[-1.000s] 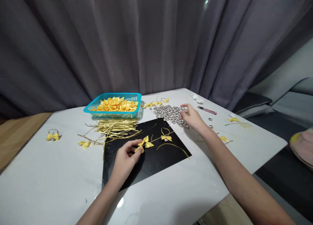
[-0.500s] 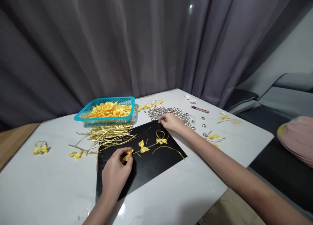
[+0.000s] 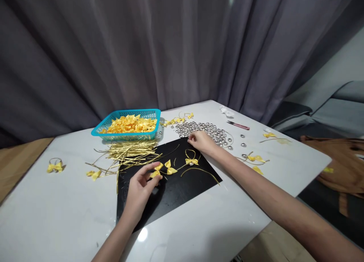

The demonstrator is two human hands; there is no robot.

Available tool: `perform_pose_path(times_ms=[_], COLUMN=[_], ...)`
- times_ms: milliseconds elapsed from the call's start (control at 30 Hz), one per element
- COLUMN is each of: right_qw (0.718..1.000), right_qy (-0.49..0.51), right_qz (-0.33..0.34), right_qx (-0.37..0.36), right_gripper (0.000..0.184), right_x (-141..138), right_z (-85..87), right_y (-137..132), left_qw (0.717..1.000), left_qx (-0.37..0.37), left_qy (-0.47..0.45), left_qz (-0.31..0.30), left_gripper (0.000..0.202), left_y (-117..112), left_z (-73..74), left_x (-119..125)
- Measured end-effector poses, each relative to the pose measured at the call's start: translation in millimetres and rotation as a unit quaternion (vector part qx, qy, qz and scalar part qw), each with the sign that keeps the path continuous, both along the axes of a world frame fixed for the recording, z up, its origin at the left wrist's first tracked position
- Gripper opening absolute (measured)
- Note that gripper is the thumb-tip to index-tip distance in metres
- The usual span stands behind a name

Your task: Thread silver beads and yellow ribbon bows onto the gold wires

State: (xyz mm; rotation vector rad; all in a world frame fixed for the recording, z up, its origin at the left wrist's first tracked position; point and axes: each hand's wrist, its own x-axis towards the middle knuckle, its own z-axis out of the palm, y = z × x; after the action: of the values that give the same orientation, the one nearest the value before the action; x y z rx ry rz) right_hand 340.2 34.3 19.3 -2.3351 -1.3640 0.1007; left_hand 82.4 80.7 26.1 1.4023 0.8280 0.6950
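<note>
My left hand (image 3: 140, 186) pinches a yellow ribbon bow (image 3: 157, 170) between thumb and fingers, over the black mat (image 3: 167, 195). A second yellow bow (image 3: 170, 167) sits just right of it, seemingly on the same thin stem. Further right on the mat lies a bow with a gold loop and a silver bead (image 3: 191, 162). A curved gold wire (image 3: 200, 169) is below that. My right hand (image 3: 200, 140) is at the mat's far edge beside a pile of silver beads (image 3: 209, 130), thumb and fingertips pressed together. What they hold, if anything, is too small to make out.
Behind the mat stand a blue basket (image 3: 98, 133) of yellow bows and a heap of gold wire strips (image 3: 132, 150). A finished-looking bow (image 3: 55, 167) lies far left. Pink-handled snips (image 3: 238, 125) and loose bows (image 3: 256, 158) lie right. Grey curtains (image 3: 170, 57) hang behind.
My left hand has lifted and tilted the bow, showing more of it. My right hand stays pinched near the beads. The view has shifted; a brown object shows at right where a pink one was.
</note>
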Motion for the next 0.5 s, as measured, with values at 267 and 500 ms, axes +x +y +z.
perform_pose_path(times_ms=[267, 500], right_qw=[0.997, 0.923], right_qy=[0.059, 0.337], right_qz=[-0.003, 0.021], right_qx=[0.047, 0.184], right_gripper=[0.013, 0.028], right_x=[-2.1, -7.7], right_z=[10.0, 62.5], right_y=[-5.6, -32.4], left_qw=[0.999, 0.956], left_qx=[-0.001, 0.229], left_qy=[-0.026, 0.123], left_qz=[-0.042, -0.135], left_gripper=[0.044, 0.021], left_y=[1.3, 17.9], left_z=[-0.2, -4.6], left_x=[-5.3, -11.6])
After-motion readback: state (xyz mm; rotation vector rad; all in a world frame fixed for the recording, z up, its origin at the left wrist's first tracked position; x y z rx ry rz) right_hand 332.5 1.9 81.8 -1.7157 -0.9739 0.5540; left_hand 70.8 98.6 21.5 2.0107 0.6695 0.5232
